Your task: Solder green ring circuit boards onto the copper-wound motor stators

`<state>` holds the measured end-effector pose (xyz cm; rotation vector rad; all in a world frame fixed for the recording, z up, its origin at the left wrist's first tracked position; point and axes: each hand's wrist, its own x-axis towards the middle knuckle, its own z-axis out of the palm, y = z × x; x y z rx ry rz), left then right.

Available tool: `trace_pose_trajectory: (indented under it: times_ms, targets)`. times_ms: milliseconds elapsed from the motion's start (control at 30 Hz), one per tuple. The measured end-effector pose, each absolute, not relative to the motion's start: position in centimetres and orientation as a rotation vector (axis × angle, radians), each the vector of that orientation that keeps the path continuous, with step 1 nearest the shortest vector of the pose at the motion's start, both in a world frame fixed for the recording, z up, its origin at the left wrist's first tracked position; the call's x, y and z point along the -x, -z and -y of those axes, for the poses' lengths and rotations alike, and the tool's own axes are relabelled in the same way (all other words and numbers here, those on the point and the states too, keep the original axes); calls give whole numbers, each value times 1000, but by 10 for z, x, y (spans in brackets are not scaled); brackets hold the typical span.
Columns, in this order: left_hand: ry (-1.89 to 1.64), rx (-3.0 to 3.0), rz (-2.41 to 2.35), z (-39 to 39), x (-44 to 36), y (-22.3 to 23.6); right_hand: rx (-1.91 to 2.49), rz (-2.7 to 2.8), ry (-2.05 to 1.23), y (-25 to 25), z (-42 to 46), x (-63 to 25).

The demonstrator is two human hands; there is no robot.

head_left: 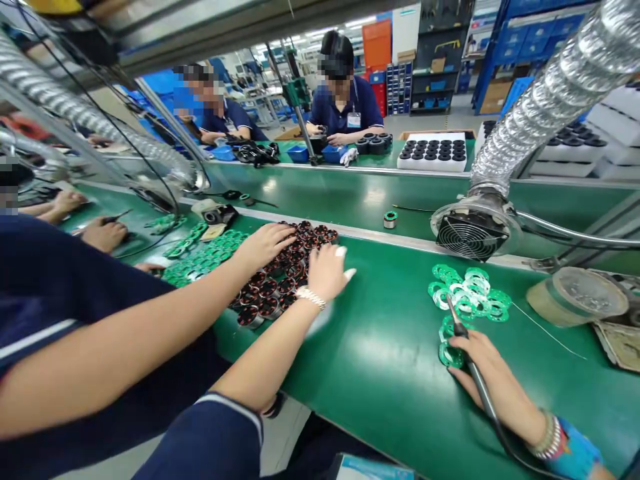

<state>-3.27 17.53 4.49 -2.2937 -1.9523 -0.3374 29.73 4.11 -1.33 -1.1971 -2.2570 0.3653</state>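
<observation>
- Closed around a soldering iron (481, 387) with the right hand (495, 381), held like a pen, the metal tip directed far and left, over the heap of green rings (470, 293).
- Just beside the fingers, nearer than the heap: more such rings, lying flat on the right part of the green table (380, 320).
- Around the right wrist: bracelets (551, 435) and a blue wrist band (577, 448).
- Bent over the right edge of crowded motor cores (267, 307) with the left hand (327, 275), thumb spread to the right; whether gripping any core, cannot tell.
- Left of it, over the same cores: a co-worker's hand (267, 245), reaching in from the left.
- Farther left, beside the cores: many green boards (210, 257).
- To the right of the rings: a cloudy tub (575, 297), with a thin wire (550, 333) lying between.
- Beyond the metal strip (370, 237), upright: a single core (390, 219); to its right, a black fan (467, 237) under a silver duct (545, 100).
- At the far table: a person in dark blue (345, 110), and to the right a white tray (433, 167) with black round parts.
</observation>
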Motion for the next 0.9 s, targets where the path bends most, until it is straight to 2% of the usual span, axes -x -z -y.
trace_pose_trajectory:
  times_ms: [100, 233, 367, 467, 533, 700, 900]
  targets:
    - [194, 2036, 2084, -152, 71, -42, 1187, 2255, -374, 4, -37, -290]
    - [201, 2147, 2033, -157, 87, -36, 1191, 2255, -495, -1, -14, -277]
    - [282, 2501, 1915, -145, 67, -29, 1262, 2218, -577, 1, 19, -267]
    - [434, 2951, 1590, -103, 37, -27, 1284, 2190, -578, 3, 34, -263]
    - [423, 3007, 1448, -65, 17, -29, 1298, 2162, -557, 5, 38, -260]
    - [344, 3090, 1455, 3, -5, -29, 1308, 2128, -541, 6, 40, -254]
    - [630, 3241, 1589, 13, 5, -8, 1249, 1979, -552, -8, 45, -234]
